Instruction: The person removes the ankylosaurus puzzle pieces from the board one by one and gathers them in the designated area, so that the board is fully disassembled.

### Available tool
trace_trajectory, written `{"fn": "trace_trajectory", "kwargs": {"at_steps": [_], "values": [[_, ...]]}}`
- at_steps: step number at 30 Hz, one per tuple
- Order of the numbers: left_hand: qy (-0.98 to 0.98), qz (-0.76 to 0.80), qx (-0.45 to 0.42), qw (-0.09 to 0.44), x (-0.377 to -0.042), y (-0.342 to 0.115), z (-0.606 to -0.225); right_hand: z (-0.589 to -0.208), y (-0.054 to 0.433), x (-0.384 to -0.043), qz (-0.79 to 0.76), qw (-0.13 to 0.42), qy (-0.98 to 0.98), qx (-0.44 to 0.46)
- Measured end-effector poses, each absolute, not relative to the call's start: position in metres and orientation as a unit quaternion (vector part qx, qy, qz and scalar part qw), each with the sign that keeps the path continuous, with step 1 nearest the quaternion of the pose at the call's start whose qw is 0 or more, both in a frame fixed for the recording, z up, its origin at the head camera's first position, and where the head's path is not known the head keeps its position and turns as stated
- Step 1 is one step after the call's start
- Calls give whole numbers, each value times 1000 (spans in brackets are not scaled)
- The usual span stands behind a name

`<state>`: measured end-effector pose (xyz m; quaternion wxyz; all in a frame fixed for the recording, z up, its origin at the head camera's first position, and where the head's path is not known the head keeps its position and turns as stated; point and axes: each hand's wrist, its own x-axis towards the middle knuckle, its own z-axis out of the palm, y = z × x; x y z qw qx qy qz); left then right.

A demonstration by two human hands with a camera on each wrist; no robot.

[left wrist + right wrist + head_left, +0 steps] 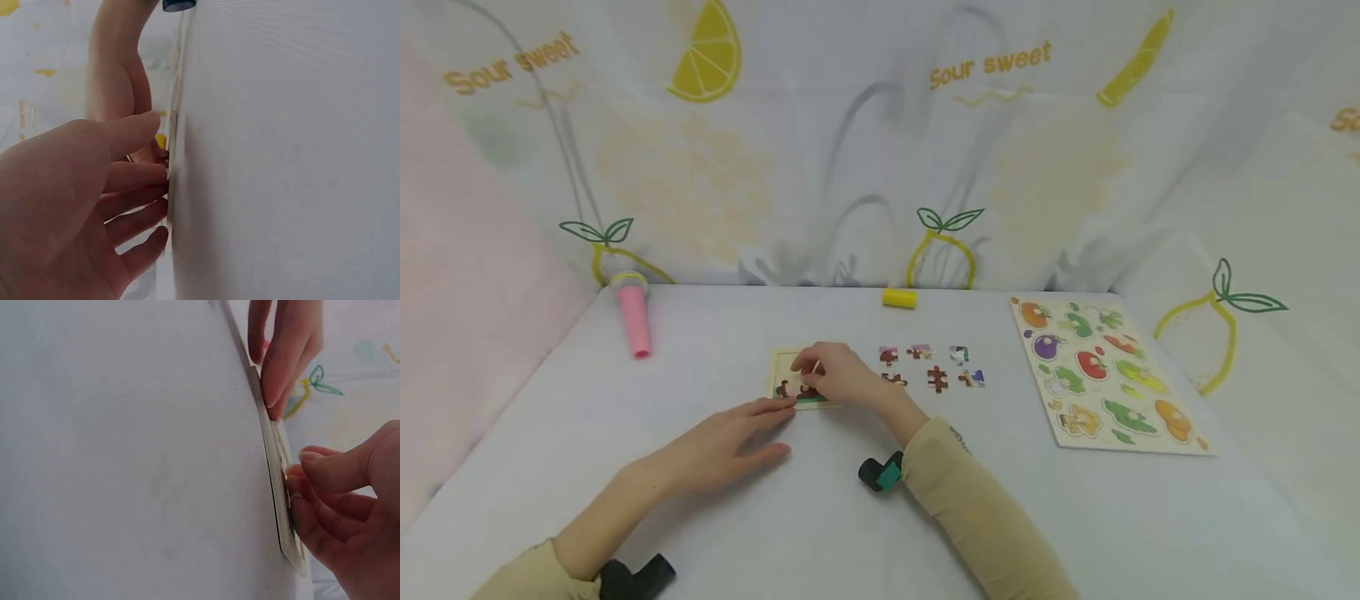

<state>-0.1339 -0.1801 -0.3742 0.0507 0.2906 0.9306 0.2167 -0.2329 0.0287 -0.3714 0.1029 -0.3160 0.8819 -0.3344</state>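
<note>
A small wooden puzzle tray [784, 360] lies at the middle of the table, with brown and green jigsaw pieces [783, 389] along its near side. My left hand [730, 446] lies flat with straight fingers, their tips touching the tray's near left corner. Over the tray, my right hand [842, 375] has bent fingers, tips down at the pieces. The right wrist view shows its thumb and fingers [306, 519] close to the tray edge [275, 487]; whether a piece is between them is hidden. Several loose jigsaw pieces [937, 379] lie right of the tray.
A board of vegetable pictures [1108, 375] lies at the right. A pink toy microphone [636, 317] is at the far left, and a yellow cylinder [899, 298] lies by the back edge. Behind the table hangs a printed cloth [812, 150].
</note>
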Motion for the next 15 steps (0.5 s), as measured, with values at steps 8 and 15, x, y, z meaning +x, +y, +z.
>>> {"fn": "trace_trajectory", "kwargs": {"at_steps": [8, 15], "values": [[945, 203, 252, 34, -141, -194, -374, -380, 26, -231, -315, 111, 886, -322], [946, 198, 246, 74, -142, -200, -375, -381, 23, -229, -304, 110, 889, -325]]}}
